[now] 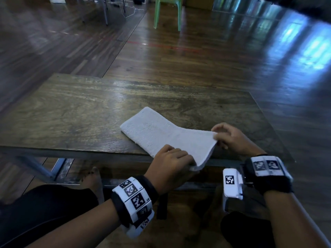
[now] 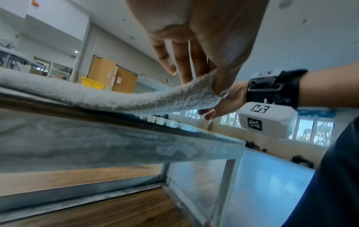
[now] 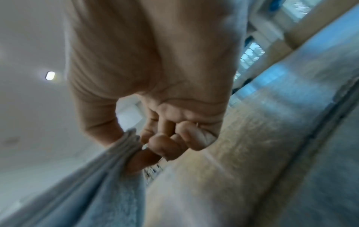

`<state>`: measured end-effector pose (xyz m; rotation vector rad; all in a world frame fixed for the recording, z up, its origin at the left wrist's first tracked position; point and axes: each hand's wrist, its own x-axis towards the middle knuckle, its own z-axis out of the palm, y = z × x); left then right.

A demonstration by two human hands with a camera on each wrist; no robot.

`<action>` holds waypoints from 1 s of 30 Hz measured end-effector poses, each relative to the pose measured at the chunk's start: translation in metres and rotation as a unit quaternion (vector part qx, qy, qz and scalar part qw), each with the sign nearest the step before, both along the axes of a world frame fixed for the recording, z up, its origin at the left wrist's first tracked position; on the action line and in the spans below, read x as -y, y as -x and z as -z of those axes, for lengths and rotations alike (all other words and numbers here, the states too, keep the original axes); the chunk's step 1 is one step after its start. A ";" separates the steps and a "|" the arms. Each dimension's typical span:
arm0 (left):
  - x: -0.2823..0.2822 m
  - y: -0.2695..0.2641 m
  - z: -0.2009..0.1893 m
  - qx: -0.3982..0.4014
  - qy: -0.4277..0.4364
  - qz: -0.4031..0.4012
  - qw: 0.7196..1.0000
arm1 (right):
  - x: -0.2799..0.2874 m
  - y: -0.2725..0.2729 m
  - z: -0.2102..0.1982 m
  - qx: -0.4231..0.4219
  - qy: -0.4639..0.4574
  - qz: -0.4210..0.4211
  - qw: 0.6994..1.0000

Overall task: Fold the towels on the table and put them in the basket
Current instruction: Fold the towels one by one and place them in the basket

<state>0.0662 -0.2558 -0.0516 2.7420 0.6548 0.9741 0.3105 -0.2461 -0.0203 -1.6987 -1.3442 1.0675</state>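
A white towel [image 1: 161, 133], folded into a long strip, lies on the wooden table [image 1: 71, 113] with its far end flat and its near end lifted. My left hand [image 1: 172, 159] grips the near corner at the table's front edge, thumb under the cloth. My right hand [image 1: 225, 135] pinches the other near corner between thumb and forefinger. In the left wrist view the towel [image 2: 116, 96] curves up from the table edge [image 2: 136, 138] into my left hand [image 2: 205, 73]. In the right wrist view my right hand [image 3: 139, 147] pinches the layered towel [image 3: 108, 176] edge.
A yellow basket [image 2: 91, 83] stands far off across the room in the left wrist view. A green plastic chair [image 1: 168, 11] stands on the wooden floor beyond the table. My knees are under the table's front edge. The table's left half is bare wood.
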 end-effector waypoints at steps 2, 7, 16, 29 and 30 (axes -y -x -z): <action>0.002 0.000 -0.012 0.067 0.022 -0.016 0.997 | 0.003 -0.005 -0.011 -0.123 -0.048 0.007 0.991; -0.006 0.011 -0.025 0.137 0.091 -0.073 0.984 | 0.000 -0.022 -0.016 -0.236 -0.044 -0.085 0.967; -0.045 0.042 -0.014 0.159 0.210 -0.149 0.953 | -0.046 0.020 -0.016 -0.060 -0.074 -0.073 0.993; -0.118 0.071 0.017 -0.010 0.224 -0.294 0.929 | -0.138 0.071 0.003 0.174 -0.007 -0.103 0.979; -0.121 0.073 0.019 -0.020 0.226 -0.304 0.925 | -0.145 0.075 0.003 0.192 0.002 -0.114 0.975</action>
